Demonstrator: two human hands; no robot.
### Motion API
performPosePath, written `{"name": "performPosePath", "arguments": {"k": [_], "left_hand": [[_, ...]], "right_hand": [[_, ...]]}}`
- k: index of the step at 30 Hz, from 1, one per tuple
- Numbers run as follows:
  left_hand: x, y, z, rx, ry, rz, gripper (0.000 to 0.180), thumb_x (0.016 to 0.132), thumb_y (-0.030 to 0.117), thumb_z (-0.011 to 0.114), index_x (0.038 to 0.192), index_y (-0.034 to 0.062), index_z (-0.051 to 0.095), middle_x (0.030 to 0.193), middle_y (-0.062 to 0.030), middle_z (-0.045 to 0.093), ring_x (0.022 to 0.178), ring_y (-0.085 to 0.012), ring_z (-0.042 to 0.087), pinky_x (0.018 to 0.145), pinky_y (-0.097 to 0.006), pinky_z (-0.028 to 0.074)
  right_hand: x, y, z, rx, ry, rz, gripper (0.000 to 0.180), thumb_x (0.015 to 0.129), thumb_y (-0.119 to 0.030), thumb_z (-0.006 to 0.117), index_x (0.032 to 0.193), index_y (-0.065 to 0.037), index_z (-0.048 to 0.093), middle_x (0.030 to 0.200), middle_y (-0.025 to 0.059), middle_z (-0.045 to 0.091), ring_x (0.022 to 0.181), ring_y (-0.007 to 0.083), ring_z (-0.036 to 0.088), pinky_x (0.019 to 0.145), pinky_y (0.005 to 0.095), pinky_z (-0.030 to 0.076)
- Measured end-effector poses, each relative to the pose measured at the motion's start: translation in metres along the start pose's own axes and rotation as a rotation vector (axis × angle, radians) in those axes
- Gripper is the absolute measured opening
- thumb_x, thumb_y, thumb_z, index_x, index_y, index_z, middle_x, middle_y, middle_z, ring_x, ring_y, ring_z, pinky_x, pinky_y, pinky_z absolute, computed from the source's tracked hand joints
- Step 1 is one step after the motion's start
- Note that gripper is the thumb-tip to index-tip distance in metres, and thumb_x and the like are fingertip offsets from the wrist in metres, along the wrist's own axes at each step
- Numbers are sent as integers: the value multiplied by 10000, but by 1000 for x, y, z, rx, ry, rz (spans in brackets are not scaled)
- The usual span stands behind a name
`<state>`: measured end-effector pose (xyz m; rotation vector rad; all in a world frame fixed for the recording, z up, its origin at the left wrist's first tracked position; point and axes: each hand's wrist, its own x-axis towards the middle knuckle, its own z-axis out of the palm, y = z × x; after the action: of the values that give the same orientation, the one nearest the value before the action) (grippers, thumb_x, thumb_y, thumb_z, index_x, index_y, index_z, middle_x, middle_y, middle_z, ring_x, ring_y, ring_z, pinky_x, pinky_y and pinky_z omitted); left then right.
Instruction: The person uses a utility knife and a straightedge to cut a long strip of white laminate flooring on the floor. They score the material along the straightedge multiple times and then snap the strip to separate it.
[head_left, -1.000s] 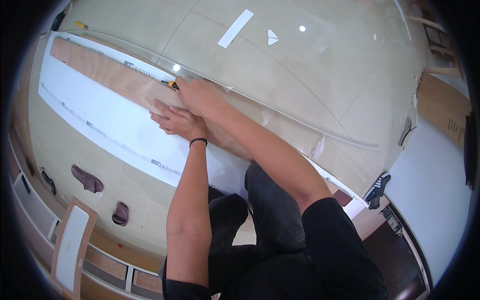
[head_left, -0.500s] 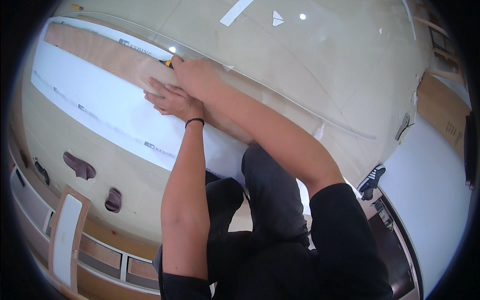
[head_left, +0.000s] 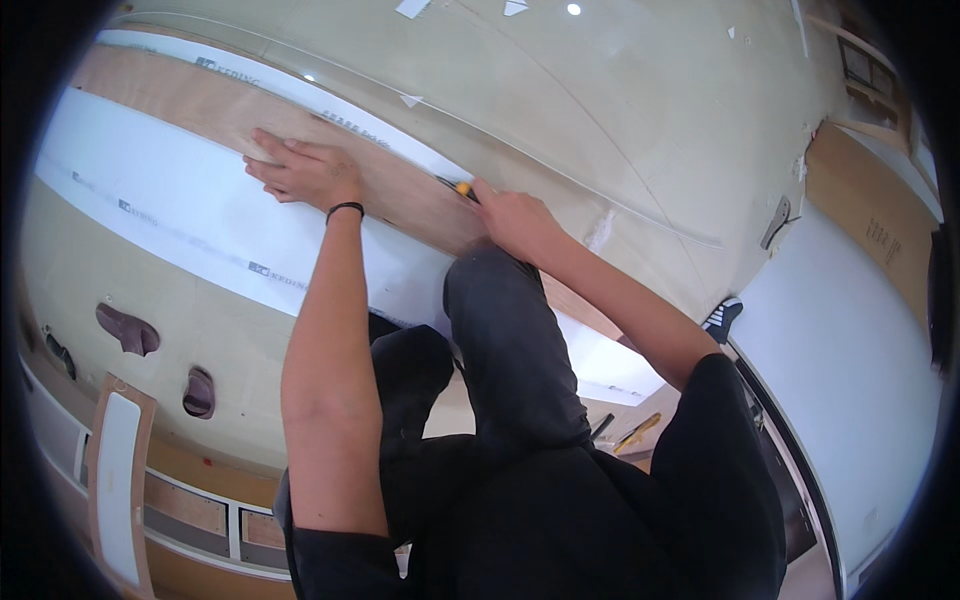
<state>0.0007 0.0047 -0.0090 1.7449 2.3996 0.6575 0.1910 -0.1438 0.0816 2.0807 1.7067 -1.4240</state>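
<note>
A long wooden strip (head_left: 210, 100) lies across a white sheet (head_left: 170, 170) with printed marks, on the floor in front of me. My left hand (head_left: 305, 172) presses on the strip with its fingers stretched out, the lower ones reaching over its near edge. Farther right, my right hand (head_left: 520, 222) grips a yellow-and-black utility knife (head_left: 463, 188), its tip at the strip's far edge. Most of the knife's handle is hidden in the fist. My knee (head_left: 500, 290) is against the strip near the right hand.
White scraps (head_left: 412, 8) lie on the far floor. Brown slippers (head_left: 128, 329) and a wooden frame (head_left: 120, 480) are at the left. Beside my thigh lies a yellow tool (head_left: 637, 432). A large white panel (head_left: 840, 370) and brown cardboard (head_left: 870, 200) fill the right side.
My right hand has drawn the utility knife rightward and nearer along the strip's far edge, away from my left hand. The left hand stays on the strip. The whole view has shifted slightly.
</note>
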Motion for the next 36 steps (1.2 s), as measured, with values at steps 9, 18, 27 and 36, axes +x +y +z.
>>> {"name": "performPosePath", "arguments": {"k": [9,18,27,36], "left_hand": [[-1,3,-4,-1,-22,-12,532,1032,323,279,1528,132,297,1472,-363,251,1328,-484,324,1080,-571,213],[0,0,-1,-7,-35,-30,541,1029,332,285,1537,145,281,1476,-347,253,1345,-463,309,1095,-565,193],[1,2,-4,-47,-34,-51,524,1029,306,312,1527,142,319,1479,-333,277,1365,-473,300,1094,-565,213],[0,1,-2,-27,-24,-43,507,1037,259,325,1529,137,313,1501,-351,257,1393,-488,266,1099,-571,212]], "right_hand": [[-150,132,56,-85,-134,220,264,1014,-279,458,1168,-65,459,800,210,663,788,405,669,648,520,522],[-238,211,90,-183,-233,304,312,1009,-274,462,1218,-42,448,862,214,665,823,389,669,690,498,532],[-281,217,72,-216,-250,454,295,1006,-249,479,1204,-33,445,951,258,671,854,449,654,702,499,530],[-59,25,17,335,393,-8,329,948,-268,585,1168,-39,499,926,269,650,860,468,635,718,524,500]]}}
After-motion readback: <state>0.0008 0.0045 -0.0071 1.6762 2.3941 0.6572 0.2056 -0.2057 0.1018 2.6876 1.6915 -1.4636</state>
